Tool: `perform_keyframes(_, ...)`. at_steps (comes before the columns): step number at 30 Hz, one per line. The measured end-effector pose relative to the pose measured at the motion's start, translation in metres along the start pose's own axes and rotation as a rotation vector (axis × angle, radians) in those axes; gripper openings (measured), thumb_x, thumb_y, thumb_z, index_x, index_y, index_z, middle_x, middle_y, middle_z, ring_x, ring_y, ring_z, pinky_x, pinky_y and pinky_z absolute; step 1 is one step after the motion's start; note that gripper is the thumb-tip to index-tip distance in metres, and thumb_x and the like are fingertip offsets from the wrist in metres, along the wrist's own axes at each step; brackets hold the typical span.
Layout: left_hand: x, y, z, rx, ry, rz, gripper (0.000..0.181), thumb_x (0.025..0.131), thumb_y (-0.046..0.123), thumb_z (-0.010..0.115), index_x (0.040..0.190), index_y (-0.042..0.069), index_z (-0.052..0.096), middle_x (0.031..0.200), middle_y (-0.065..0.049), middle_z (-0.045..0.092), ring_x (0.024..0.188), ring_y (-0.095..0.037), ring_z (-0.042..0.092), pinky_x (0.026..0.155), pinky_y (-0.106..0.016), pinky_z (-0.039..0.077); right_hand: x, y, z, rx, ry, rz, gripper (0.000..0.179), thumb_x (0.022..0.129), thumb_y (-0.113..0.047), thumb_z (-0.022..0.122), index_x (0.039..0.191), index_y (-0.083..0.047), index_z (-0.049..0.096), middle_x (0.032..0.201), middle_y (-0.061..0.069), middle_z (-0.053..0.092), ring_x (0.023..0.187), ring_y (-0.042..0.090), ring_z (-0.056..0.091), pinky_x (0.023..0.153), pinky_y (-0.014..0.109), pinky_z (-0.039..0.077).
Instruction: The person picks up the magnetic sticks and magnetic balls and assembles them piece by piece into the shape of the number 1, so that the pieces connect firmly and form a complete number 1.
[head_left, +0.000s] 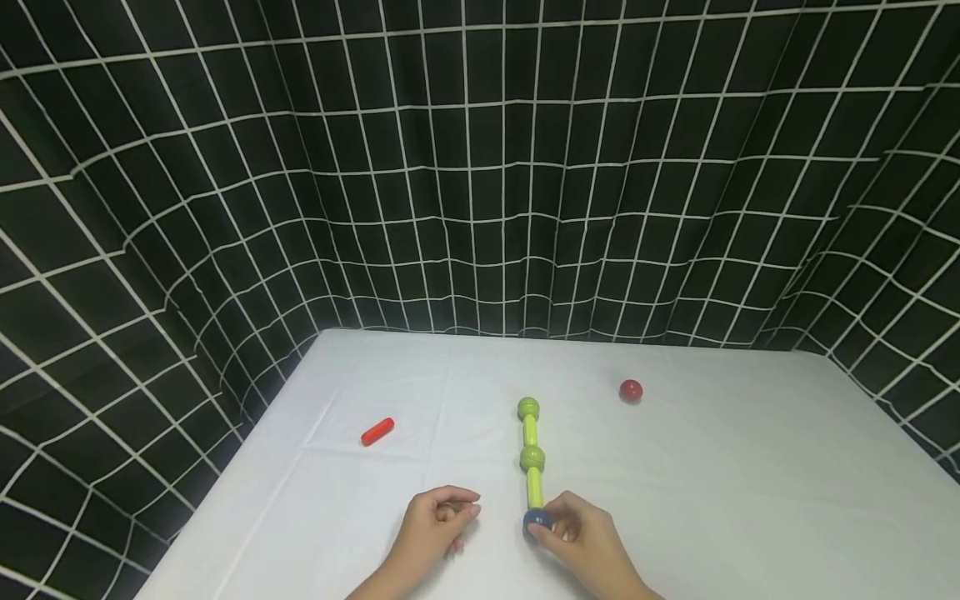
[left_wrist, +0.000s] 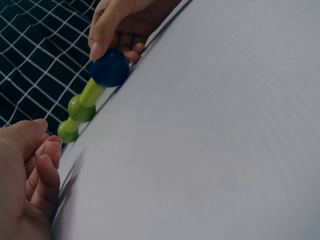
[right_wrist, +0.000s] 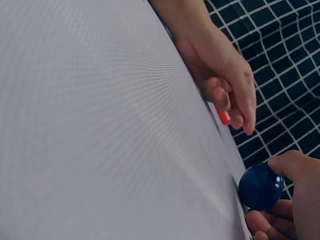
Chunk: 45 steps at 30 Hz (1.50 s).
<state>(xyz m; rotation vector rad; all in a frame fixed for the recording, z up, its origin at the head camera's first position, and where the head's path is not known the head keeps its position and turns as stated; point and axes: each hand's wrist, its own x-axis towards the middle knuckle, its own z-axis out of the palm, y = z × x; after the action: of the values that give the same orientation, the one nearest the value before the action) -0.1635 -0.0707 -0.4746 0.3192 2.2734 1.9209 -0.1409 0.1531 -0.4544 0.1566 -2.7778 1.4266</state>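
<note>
My right hand (head_left: 581,537) pinches a blue ball (head_left: 537,522) between thumb and fingers at the near end of a straight chain. From that ball a yellow-green rod (head_left: 534,487) runs to a green ball (head_left: 532,457). A second yellow-green rod (head_left: 530,430) continues to another green ball (head_left: 528,407) at the far end. In the left wrist view the chain lies in line beyond the blue ball (left_wrist: 110,68). To the left of the chain, my left hand (head_left: 435,529) holds nothing, its fingers loosely bent. The right wrist view shows the blue ball (right_wrist: 260,186) against my right thumb.
A red rod (head_left: 377,432) lies on the white-covered table (head_left: 300,517) at the left. Toward the back right sits a red ball (head_left: 631,391). A dark curtain with a white grid (head_left: 487,167) stands behind the table and along both sides.
</note>
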Motion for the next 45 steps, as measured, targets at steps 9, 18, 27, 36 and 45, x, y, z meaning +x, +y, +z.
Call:
perform_keyframes(9, -0.005, -0.002, -0.024, 0.017, 0.112, -0.018, 0.028, 0.084, 0.018, 0.068, 0.102, -0.004, 0.064, 0.081, -0.015, 0.066, 0.04, -0.001, 0.042, 0.038, -0.011, 0.034, 0.0, 0.005, 0.0, 0.023, -0.002, -0.003, 0.029, 0.075, -0.032, 0.075, 0.09, -0.009, 0.063, 0.067, -0.005, 0.055, 0.057, 0.001, 0.045, 0.051, 0.017, 0.043)
perform_keyframes(18, -0.003, -0.008, -0.056, 0.075, 0.301, -0.041, 0.021, 0.082, 0.015, 0.07, 0.098, 0.001, 0.067, 0.082, -0.009, 0.067, 0.04, -0.006, 0.044, 0.037, -0.015, 0.036, 0.001, 0.005, 0.001, 0.035, -0.006, 0.001, 0.029, 0.076, -0.032, 0.075, 0.091, -0.01, 0.063, 0.067, -0.005, 0.055, 0.058, 0.001, 0.046, 0.052, 0.017, 0.044)
perform_keyframes(27, -0.002, -0.015, -0.099, 0.189, 0.459, -0.087, 0.02, 0.083, 0.016, 0.069, 0.1, 0.004, 0.068, 0.068, -0.007, 0.063, 0.042, -0.007, 0.044, 0.037, -0.018, 0.035, 0.002, 0.005, 0.002, 0.03, -0.008, 0.01, 0.03, 0.076, -0.033, 0.075, 0.091, -0.01, 0.063, 0.068, -0.005, 0.055, 0.058, 0.001, 0.046, 0.052, 0.017, 0.044)
perform_keyframes(36, 0.002, -0.019, -0.112, 0.218, 0.514, -0.076, 0.024, 0.084, 0.013, 0.068, 0.106, 0.004, 0.065, 0.091, -0.01, 0.065, 0.044, -0.007, 0.047, 0.042, -0.019, 0.038, 0.001, 0.008, 0.001, 0.038, 0.001, 0.013, 0.03, 0.075, -0.032, 0.075, 0.091, -0.011, 0.063, 0.067, -0.005, 0.056, 0.058, 0.001, 0.046, 0.052, 0.017, 0.044)
perform_keyframes(45, 0.014, -0.023, -0.122, 0.335, 0.645, -0.066, 0.035, 0.084, 0.016, 0.068, 0.116, 0.006, 0.059, 0.108, -0.011, 0.065, 0.048, -0.006, 0.051, 0.047, -0.018, 0.041, 0.002, 0.006, 0.001, 0.055, -0.004, 0.01, 0.03, 0.074, -0.031, 0.076, 0.09, -0.009, 0.063, 0.067, -0.004, 0.055, 0.058, 0.002, 0.046, 0.053, 0.017, 0.044)
